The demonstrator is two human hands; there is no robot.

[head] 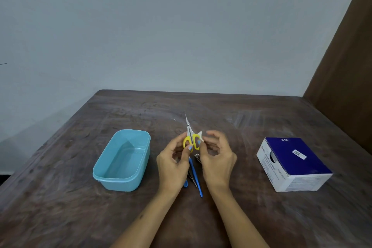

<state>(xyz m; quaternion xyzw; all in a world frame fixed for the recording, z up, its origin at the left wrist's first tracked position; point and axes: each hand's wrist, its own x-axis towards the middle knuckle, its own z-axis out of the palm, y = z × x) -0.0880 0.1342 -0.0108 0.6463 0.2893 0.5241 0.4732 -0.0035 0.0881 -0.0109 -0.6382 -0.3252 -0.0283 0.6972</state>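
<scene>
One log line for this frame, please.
left hand: holds yellow-handled scissors, tips away | right hand: pinches white swab at scissors handle | blue tub: left of hands | swab box: right of hands

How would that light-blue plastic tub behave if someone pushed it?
The light-blue rectangular plastic tub probably slides rather than tips: it is wide, low and flat-based on the brown wooden table. It looks thin-walled, so likely light and slightly flexible.
</scene>
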